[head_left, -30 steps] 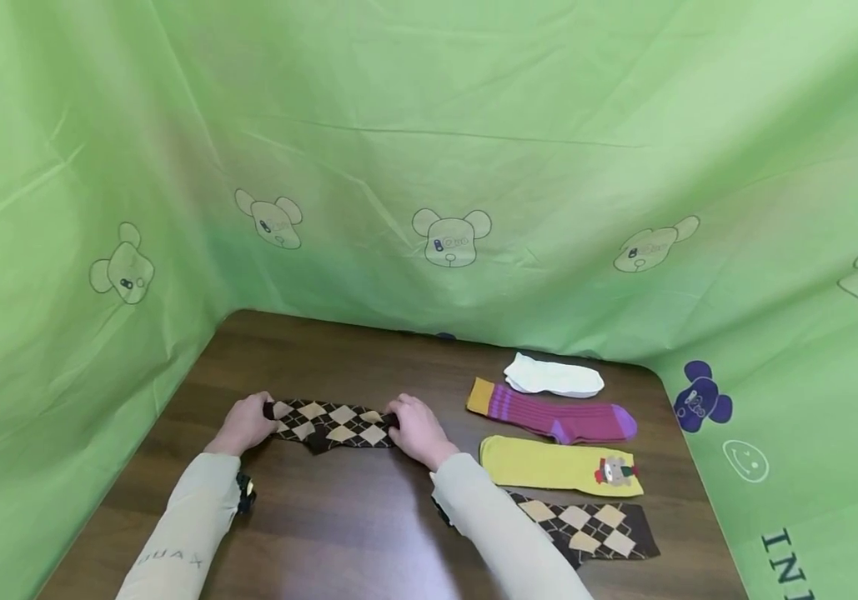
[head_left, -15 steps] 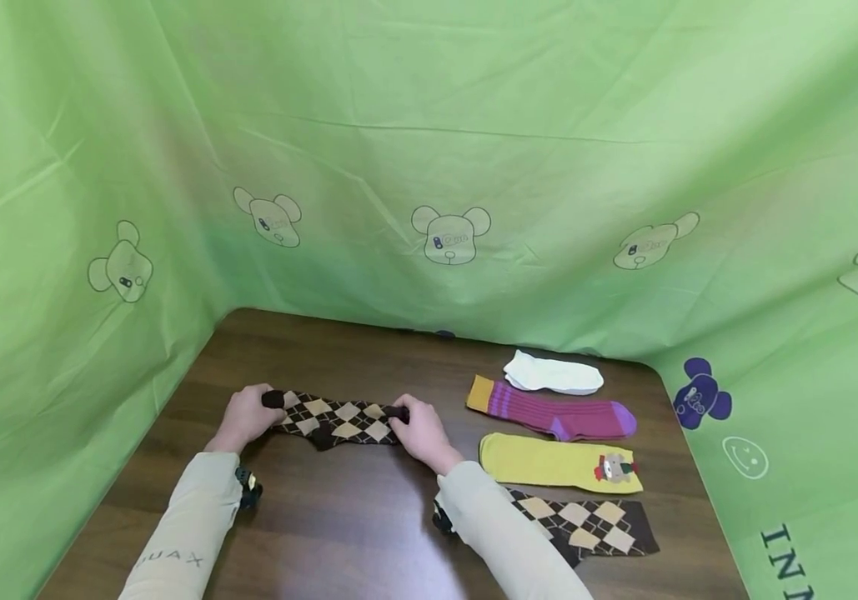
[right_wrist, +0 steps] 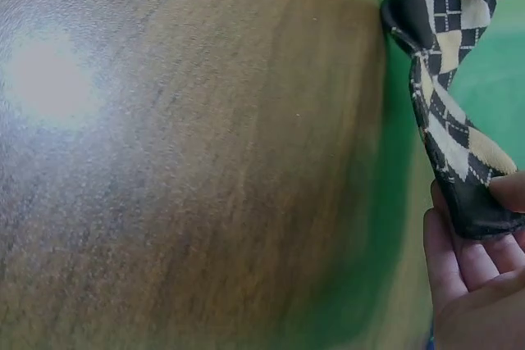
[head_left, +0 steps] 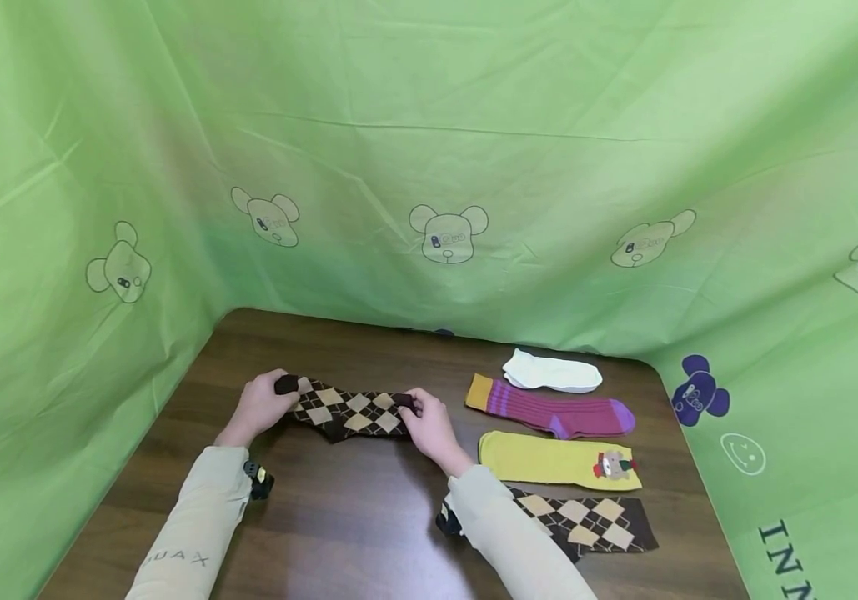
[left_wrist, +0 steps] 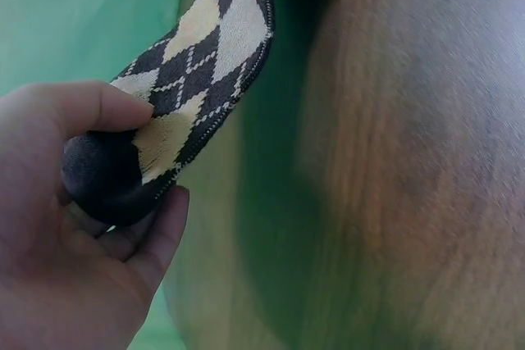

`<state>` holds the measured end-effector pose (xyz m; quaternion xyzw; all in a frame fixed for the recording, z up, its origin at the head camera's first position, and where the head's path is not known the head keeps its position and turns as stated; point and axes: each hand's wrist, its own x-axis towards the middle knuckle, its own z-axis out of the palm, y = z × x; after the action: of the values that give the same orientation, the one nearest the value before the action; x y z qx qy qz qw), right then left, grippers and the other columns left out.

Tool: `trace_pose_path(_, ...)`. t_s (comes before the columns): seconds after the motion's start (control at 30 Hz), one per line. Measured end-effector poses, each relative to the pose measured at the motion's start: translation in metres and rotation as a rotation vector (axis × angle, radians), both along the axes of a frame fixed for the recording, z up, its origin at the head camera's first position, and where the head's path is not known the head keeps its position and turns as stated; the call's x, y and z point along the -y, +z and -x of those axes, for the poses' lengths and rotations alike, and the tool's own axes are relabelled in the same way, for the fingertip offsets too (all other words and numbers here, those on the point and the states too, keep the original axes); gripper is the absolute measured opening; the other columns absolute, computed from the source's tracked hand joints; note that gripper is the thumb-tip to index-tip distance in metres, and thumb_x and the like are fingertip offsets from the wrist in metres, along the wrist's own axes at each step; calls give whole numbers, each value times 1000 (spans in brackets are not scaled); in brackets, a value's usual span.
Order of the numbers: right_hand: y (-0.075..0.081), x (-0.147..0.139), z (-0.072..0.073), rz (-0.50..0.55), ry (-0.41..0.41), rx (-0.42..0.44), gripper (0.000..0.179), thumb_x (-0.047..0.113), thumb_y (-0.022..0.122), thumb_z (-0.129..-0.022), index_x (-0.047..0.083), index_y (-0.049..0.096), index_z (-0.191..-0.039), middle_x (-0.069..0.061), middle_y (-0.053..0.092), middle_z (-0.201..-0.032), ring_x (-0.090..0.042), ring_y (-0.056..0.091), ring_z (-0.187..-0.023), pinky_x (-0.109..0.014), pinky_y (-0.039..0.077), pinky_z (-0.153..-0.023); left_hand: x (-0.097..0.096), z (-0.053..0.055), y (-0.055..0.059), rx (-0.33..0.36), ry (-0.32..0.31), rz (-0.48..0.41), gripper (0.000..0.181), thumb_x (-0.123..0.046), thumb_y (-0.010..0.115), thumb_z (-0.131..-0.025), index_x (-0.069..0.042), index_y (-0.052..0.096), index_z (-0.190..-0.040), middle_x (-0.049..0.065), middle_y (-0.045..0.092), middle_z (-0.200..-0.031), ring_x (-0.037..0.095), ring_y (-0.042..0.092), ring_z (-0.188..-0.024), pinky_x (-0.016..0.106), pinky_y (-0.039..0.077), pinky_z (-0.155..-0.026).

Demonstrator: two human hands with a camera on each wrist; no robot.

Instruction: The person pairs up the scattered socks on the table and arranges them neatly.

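Note:
A dark brown argyle sock [head_left: 353,410] with cream and tan diamonds stretches sideways between both hands. My left hand [head_left: 262,406] pinches its dark toe end, thumb on top and fingers beneath in the left wrist view [left_wrist: 98,170]. At the other end my right hand [head_left: 431,425] grips the dark cuff; in the right wrist view the thumb lies over the cuff [right_wrist: 480,211] and the fingers sit under it. The dark heel [right_wrist: 408,22] bulges from the sock's near side, between the hands.
At the right of the brown table [head_left: 368,533] lie a white sock [head_left: 552,372], a purple sock [head_left: 549,410] with a mustard cuff, a yellow sock [head_left: 541,458] and a matching argyle sock [head_left: 601,523], partly covered by the right sleeve. Green curtains [head_left: 353,167] surround the table.
Both hands have lifted the argyle sock from the table and shifted it slightly right and away from the person. The socks at the right have stayed put.

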<state>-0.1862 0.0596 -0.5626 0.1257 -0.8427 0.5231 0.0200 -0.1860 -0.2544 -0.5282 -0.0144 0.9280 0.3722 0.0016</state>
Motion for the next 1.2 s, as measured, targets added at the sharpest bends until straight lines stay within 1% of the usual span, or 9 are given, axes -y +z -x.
trace_pose_path(0.13,3,-6,1,50,-23,22,8,-2,67,-92,-1,70,-99,-17,74,-103,-29,71,-100,-41,56,-89,-3,1,4,3,-23,-19,21,-12,66,-89,0,66,-107,13,65,-90,28,55,-76,37,44,-66)
trace_pose_path(0.23,6,-11,2,80,-43,37,8,-2,66,-92,-2,71,-99,-17,74,-103,-29,70,-101,-40,56,-90,-5,2,6,1,-48,-17,22,-12,65,-90,1,66,-107,13,65,-91,27,56,-76,37,44,-66)
trace_pose_path(0.37,9,-19,4,102,-62,51,9,-2,65,-92,-3,71,-99,-17,74,-103,-29,70,-101,-40,56,-89,-8,3,5,-10,-66,-15,21,-12,65,-90,1,66,-106,14,65,-90,28,56,-75,37,44,-66)
trace_pose_path(0.53,12,-26,5,122,-87,56,13,-5,60,-92,-4,71,-99,-18,73,-103,-29,70,-101,-42,56,-89,-13,3,3,-10,-71,-37,20,-12,65,-90,1,67,-105,13,65,-88,27,55,-74,37,44,-66)
trace_pose_path(0.73,15,-33,8,140,-140,73,20,-4,55,-93,-1,73,-101,-12,73,-99,-21,67,-94,-35,53,-83,-17,6,0,-8,-75,-57,18,-11,65,-90,0,66,-104,10,63,-86,24,53,-72,36,43,-64)
trace_pose_path(0.83,17,-36,8,135,-173,91,22,-2,54,-93,2,74,-101,-10,74,-98,-20,66,-92,-34,51,-83,-17,6,-1,-5,-77,-70,14,-9,65,-89,-1,66,-101,9,62,-83,23,52,-70,35,42,-62)
trace_pose_path(0.93,19,-42,9,148,-195,94,22,-2,53,-94,2,74,-101,-10,74,-98,-21,67,-91,-34,51,-83,-16,5,-2,-1,-86,-82,10,-8,66,-87,-3,65,-96,7,60,-80,22,50,-68,34,41,-61)
trace_pose_path(1.03,19,-47,10,185,-212,99,22,-3,53,-94,0,74,-101,-12,74,-97,-21,65,-89,-32,50,-80,-17,4,-2,3,-104,-96,8,-7,66,-87,-4,64,-93,7,59,-78,21,49,-66,34,40,-60)
trace_pose_path(1.2,19,-54,11,224,-230,99,23,-3,52,-94,-3,73,-103,-14,74,-98,-18,64,-86,-27,49,-76,-19,4,0,4,-127,-129,8,-6,66,-87,-4,64,-94,6,59,-76,20,48,-62,33,41,-59)
